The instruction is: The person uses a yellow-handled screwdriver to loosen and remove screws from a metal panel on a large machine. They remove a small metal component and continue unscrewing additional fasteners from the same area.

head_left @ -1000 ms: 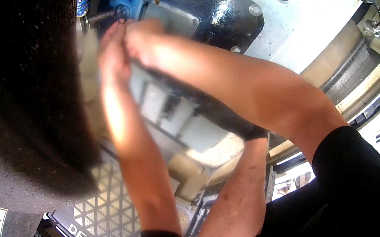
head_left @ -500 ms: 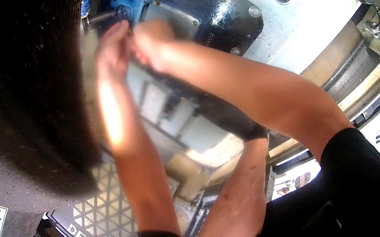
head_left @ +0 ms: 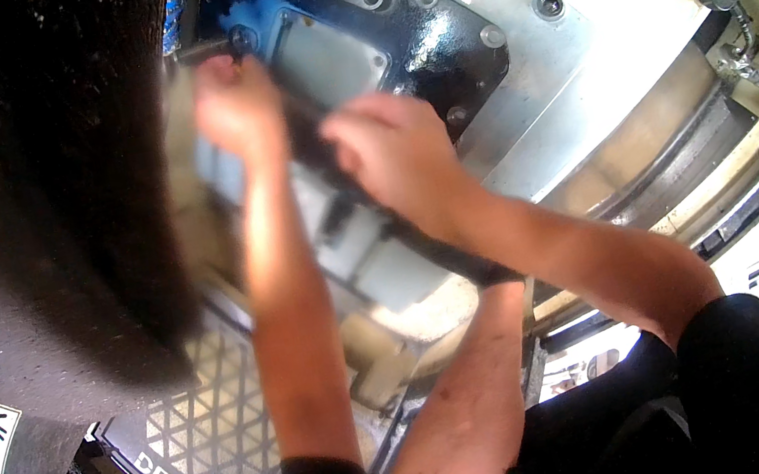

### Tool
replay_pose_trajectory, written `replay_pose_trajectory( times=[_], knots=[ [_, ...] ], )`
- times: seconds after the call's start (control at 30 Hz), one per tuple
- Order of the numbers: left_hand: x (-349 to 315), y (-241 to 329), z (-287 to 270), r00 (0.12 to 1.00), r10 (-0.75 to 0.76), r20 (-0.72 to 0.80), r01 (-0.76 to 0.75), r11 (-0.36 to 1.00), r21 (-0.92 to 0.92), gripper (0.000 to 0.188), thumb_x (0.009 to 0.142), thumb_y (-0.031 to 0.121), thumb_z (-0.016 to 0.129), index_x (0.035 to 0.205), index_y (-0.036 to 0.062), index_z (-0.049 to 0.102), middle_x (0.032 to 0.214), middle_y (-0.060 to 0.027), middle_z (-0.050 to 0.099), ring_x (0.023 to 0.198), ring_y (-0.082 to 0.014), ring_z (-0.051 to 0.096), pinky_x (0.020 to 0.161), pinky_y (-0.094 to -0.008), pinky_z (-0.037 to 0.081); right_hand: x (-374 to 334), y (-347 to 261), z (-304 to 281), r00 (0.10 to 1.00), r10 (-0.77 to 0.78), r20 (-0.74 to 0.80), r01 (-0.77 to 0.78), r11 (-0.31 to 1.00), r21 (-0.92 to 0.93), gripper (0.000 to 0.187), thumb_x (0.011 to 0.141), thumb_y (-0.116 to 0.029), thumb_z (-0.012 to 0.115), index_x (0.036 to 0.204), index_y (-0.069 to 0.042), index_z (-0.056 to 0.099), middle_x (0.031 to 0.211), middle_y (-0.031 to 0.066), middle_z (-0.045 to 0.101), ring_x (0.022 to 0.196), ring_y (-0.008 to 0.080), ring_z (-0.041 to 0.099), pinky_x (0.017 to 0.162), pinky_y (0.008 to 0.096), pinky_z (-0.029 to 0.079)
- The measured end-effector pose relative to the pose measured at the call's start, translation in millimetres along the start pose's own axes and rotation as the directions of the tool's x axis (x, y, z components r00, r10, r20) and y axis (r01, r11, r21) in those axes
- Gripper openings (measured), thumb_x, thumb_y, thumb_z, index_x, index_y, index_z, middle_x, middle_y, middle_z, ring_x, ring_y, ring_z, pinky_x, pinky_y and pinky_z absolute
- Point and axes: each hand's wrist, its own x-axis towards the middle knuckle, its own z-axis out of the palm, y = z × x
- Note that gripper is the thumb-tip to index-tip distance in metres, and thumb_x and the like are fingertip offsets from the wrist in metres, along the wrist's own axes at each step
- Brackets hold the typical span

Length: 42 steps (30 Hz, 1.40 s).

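Apart — left hand [head_left: 238, 110] curled, right hand [head_left: 397, 151] half-curled; grasp: cannot tell | glossy, angular blue-black plate [head_left: 410, 20] nearby

The left hand [head_left: 240, 109] is curled up just below a bolt [head_left: 242, 40] on the shiny black plate [head_left: 450, 32], but it is too blurry to tell if it holds anything. The right hand [head_left: 394, 148] is apart from it, with bent fingers, close to the plate's low edge. A bare leg [head_left: 458, 396] is bent below the hands, a gray mat [head_left: 216, 433] with triangles lies to its left, and a big dark wall [head_left: 67, 363] fills the left side.
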Motion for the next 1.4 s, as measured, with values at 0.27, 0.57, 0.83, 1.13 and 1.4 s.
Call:
replay_pose_trajectory(
  times=[0.27, 0.57, 0.83, 1.13, 1.4],
  knots=[
    [-2.9, -16.2, 0.3, 0.793, -0.301, 0.530, 0.591, 0.591, -0.549, 0.030, 0.092, 0.033, 0.075, 0.109, 0.0093, 0.068, 0.099, -0.0012, 0.074, 0.077, -0.0051, 0.062, 0.061, -0.0206, 0.041, -75.8, 0.2, -38.0, 0.993, 0.110, 0.044, -0.108, 0.993, -0.040, 0.022, 0.096, -0.018, 0.060, 0.094, 0.002, 0.068, 0.069, 0.0021, 0.062, 0.065, 0.0067, 0.053, 0.060, 0.0268, 0.043],
    [17.1, -49.0, -7.3, 0.445, -0.292, 0.847, 0.891, 0.044, -0.453, 0.021, 0.092, 0.024, 0.075, 0.108, 0.0119, 0.070, 0.105, -0.0003, 0.072, 0.081, -0.0068, 0.066, 0.063, -0.0139, 0.050, -99.9, -40.4, -83.9, 0.999, 0.042, -0.002, -0.042, 0.988, -0.148, 0.018, 0.096, -0.016, 0.062, 0.100, 0.001, 0.068, 0.076, 0.0023, 0.064, 0.072, 0.0069, 0.055, 0.066, 0.0254, 0.047],
    [8.7, -40.3, -1.5, 0.674, -0.445, 0.589, 0.738, 0.436, -0.515, 0.028, 0.078, 0.018, 0.089, 0.098, 0.0096, 0.072, 0.081, 0.0028, 0.070, 0.064, -0.0041, 0.059, 0.055, -0.0162, 0.046, -77.6, -94.8, -222.1, 0.660, -0.709, -0.246, 0.310, 0.556, -0.771, 0.016, 0.098, -0.009, 0.063, 0.110, -0.004, 0.071, 0.100, 0.0032, 0.070, 0.083, 0.0091, 0.061, 0.072, 0.0243, 0.050],
    [9.0, -31.9, 18.3, 0.870, -0.424, 0.253, 0.489, 0.811, -0.321, 0.035, 0.071, 0.012, 0.091, 0.092, -0.0010, 0.068, 0.085, -0.0036, 0.070, 0.077, -0.0127, 0.062, 0.073, -0.0251, 0.050, -38.4, -122.9, -379.8, 0.519, -0.811, -0.269, 0.026, 0.329, -0.944, 0.042, 0.097, -0.024, 0.064, 0.131, 0.000, 0.061, 0.122, 0.0139, 0.068, 0.114, 0.0202, 0.064, 0.101, 0.0315, 0.046],
    [10.5, -44.6, 12.7, 0.923, -0.321, 0.214, 0.371, 0.890, -0.265, 0.030, 0.074, 0.013, 0.089, 0.095, 0.0029, 0.070, 0.087, -0.0020, 0.071, 0.077, -0.0115, 0.062, 0.073, -0.0256, 0.051, -39.5, -121.7, -399.3, 0.730, -0.617, -0.295, -0.006, 0.426, -0.905, 0.041, 0.097, -0.025, 0.065, 0.128, 0.002, 0.063, 0.114, 0.0108, 0.070, 0.106, 0.0156, 0.063, 0.096, 0.0291, 0.047]
  ],
)
